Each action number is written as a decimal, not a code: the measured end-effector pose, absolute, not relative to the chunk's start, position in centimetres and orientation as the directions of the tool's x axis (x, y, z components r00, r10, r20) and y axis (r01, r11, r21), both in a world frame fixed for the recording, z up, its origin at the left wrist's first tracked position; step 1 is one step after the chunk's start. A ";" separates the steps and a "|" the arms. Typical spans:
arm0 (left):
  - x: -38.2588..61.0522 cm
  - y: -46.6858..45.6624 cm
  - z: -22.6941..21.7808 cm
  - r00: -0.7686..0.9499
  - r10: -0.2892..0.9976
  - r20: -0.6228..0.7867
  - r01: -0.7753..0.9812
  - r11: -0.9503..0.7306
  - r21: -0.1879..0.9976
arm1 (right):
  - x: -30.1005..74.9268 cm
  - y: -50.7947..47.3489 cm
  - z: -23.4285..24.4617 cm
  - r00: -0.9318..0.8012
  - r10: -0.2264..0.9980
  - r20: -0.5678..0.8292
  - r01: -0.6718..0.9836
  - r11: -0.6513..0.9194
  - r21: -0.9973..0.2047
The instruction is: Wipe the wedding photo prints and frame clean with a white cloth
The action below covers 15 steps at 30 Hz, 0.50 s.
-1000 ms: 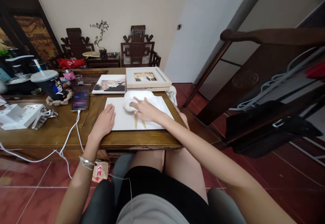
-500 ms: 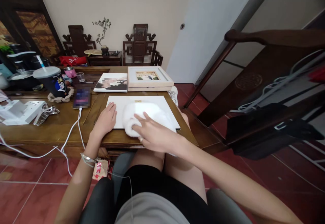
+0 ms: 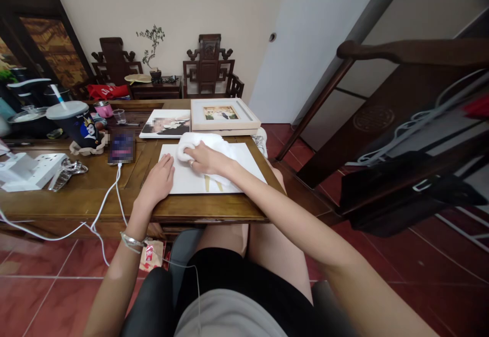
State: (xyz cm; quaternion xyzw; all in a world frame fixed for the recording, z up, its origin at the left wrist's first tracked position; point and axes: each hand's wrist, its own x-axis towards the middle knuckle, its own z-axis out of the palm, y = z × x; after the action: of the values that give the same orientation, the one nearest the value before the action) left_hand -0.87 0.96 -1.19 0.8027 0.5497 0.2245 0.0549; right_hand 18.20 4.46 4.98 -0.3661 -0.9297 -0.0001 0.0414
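Note:
A white flat panel (image 3: 185, 183) lies on the wooden table in front of me, with thin gold marks on its surface near the front edge. My left hand (image 3: 159, 178) rests on the panel's left edge, fingers stretched out and holding nothing. A fluffy white cloth (image 3: 187, 142) is bunched over the panel's far part. My right hand (image 3: 208, 159) grips this cloth and presses it against the panel, its fingers curled into the fabric. Part of the panel is hidden under the cloth and my right forearm.
Behind the panel lie a framed picture (image 3: 196, 118) in a pale frame and a photo panel (image 3: 168, 130). To the left are a phone (image 3: 121, 148) with a white cable, a dark lidded cup (image 3: 76, 125) and a white power strip (image 3: 42, 171). A wooden chair (image 3: 378, 118) stands at right.
My right hand has moved the cloth away from me, from the panel's front to its far edge, uncovering gold marks near the front. My left hand has stayed at the panel's left edge.

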 end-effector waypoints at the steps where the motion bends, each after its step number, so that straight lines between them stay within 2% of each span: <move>1: -0.9 1.0 -1.2 0.296 0.905 0.304 0.855 -0.393 0.339 | 17.8 5.0 4.8 -0.724 0.685 0.085 0.686 0.727 -0.023; 5: -1.0 1.1 -1.3 0.302 0.901 0.311 0.844 -0.404 0.352 | 17.4 3.9 4.1 -0.731 0.676 0.092 0.679 0.734 0.004; 8: -1.0 1.0 -1.2 0.313 0.895 0.317 0.832 -0.419 0.363 | 18.4 0.4 4.2 -0.795 0.599 0.095 0.602 0.799 0.002; 12: -1.1 0.8 -1.0 0.321 0.893 0.316 0.824 -0.428 0.372 | 20.6 -4.3 5.6 -0.867 0.488 0.098 0.480 0.872 -0.092; 15: -1.0 0.8 -1.0 0.305 0.900 0.310 0.837 -0.408 0.363 | 22.1 -5.5 6.4 -0.866 0.496 0.059 0.484 0.862 -0.151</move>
State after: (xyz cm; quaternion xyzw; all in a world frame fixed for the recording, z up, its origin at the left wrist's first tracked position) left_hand -1.00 0.78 -1.03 0.8049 0.5398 0.2373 0.0663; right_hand 22.07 -5.51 6.43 -0.2543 -0.9637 0.0658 0.0480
